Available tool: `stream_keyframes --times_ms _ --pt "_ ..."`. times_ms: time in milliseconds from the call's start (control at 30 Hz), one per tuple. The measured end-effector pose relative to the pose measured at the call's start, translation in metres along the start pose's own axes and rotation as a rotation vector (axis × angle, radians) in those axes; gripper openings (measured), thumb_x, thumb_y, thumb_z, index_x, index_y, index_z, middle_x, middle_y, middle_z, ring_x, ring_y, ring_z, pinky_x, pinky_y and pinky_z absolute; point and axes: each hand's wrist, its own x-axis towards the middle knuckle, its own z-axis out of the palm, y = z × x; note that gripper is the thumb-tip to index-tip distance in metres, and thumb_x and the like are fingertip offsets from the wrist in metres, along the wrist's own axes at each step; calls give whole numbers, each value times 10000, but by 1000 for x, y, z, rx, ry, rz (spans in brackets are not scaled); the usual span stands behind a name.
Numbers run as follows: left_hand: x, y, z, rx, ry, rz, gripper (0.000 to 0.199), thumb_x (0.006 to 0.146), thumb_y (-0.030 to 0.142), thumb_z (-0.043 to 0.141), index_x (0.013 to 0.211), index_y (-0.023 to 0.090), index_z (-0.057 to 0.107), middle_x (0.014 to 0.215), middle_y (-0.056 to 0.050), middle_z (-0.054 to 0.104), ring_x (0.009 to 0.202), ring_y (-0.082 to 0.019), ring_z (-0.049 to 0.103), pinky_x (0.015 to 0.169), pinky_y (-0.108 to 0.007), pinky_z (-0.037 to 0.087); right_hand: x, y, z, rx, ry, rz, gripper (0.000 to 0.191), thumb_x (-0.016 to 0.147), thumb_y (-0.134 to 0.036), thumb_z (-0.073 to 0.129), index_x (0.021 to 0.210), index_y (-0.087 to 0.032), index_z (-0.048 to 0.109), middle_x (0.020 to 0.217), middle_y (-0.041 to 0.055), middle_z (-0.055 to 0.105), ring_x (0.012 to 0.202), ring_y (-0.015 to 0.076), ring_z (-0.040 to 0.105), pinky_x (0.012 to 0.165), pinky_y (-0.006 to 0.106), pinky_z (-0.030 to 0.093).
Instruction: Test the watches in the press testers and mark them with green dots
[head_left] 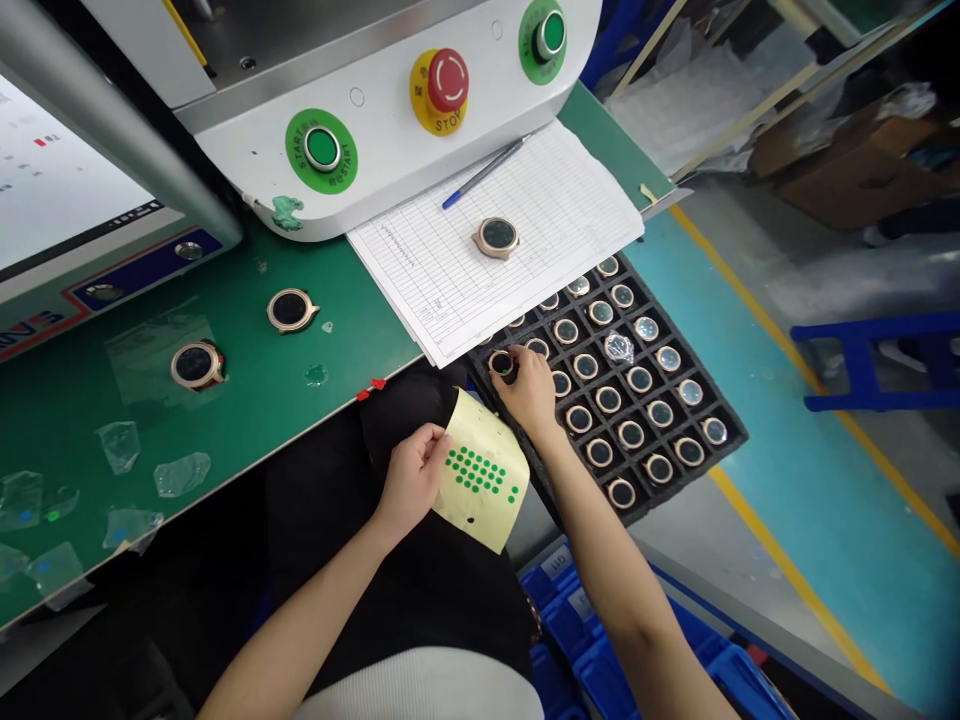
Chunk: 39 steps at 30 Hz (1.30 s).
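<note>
A pale yellow sheet of round green stickers (487, 505) is pinched between the thumb and fingers of my left hand (412, 480), over my lap. My right hand (529, 390) reaches to the near left corner of a black foam tray (739, 440). Its thumb and fingers close around the rim of a round watch (501, 364) with a gold-coloured case, in a tray compartment. A small green spot shows on that watch's dark face. Several similar watches fill the other compartments, one with clear film (619, 347) over it. The tray's upper left part lies under paper sheets.
On the green bench lie two watches (291, 311) and scraps of clear film (182, 474). Printed sheets (442, 320) carry a blue pen (486, 172) and a watch (497, 237). Behind stands a machine panel with a red stop button (448, 80). Blue bins (607, 660) sit below right.
</note>
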Motion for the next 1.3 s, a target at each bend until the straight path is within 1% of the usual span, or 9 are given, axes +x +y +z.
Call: stream_keyframes --times_ms 133,233,367,500,567,633,867,1133,1300 --pt "1 2 0 -53 -26 -46 325 811 466 572 677 179 500 522 53 416 482 -87 314 470 -220 234 4 -4 2 -39 25 -3 348 764 -264 584 1075 -108 567 996 186 637 972 347 556 861 492 436" --pt "0 3 -1 -90 -11 -72 380 780 486 615 621 188 440 499 71 363 466 -70 268 459 -210 209 -3 -8 -11 -7 45 -28 264 791 -305 578 985 -127 590 876 163 648 872 343 585 768 478 466" --pt "0 4 0 -120 24 -82 432 741 497 664 576 184 417 502 74 334 478 -64 263 469 -209 209 -37 -31 -49 110 133 -130 170 920 -296 464 965 -177 577 916 132 659 870 277 614 747 421 497" --pt "1 6 2 -134 13 -94 419 718 478 700 575 173 451 521 60 389 502 -72 342 490 -205 262 -82 -70 -74 203 114 -366 56 918 -217 540 934 -234 592 884 47 694 849 204 628 785 361 511" --pt "2 7 2 -133 6 -99 413 701 462 724 584 169 458 526 61 405 508 -71 354 493 -199 272 -96 -82 -75 211 79 -451 73 906 -176 575 929 -236 610 867 24 710 808 189 622 769 346 508" --pt "2 6 3 -129 -1 -100 412 680 454 744 596 170 456 519 67 412 499 -66 344 486 -194 267 -101 -86 -72 205 76 -472 85 906 -149 582 947 -214 620 871 33 715 791 190 611 755 347 500" --pt "-2 -2 4 -67 3 -86 276 762 409 652 734 180 500 467 89 419 443 -65 280 448 -195 207 -102 -82 -66 185 55 -431 74 912 -148 590 886 -195 641 827 28 713 724 175 595 670 322 465" --pt "-1 0 3 13 -19 -54 239 759 345 655 703 175 497 469 82 462 456 -69 331 465 -192 244 -104 -85 -69 130 -7 -436 137 930 -148 551 821 -196 619 796 17 702 669 168 541 634 313 432" --pt "-1 -1 2 30 -22 -52 245 767 358 645 703 177 492 463 82 464 442 -67 337 456 -189 248 -105 -83 -68 110 21 -440 105 931 -143 548 856 -188 607 777 23 693 669 174 549 640 311 416"
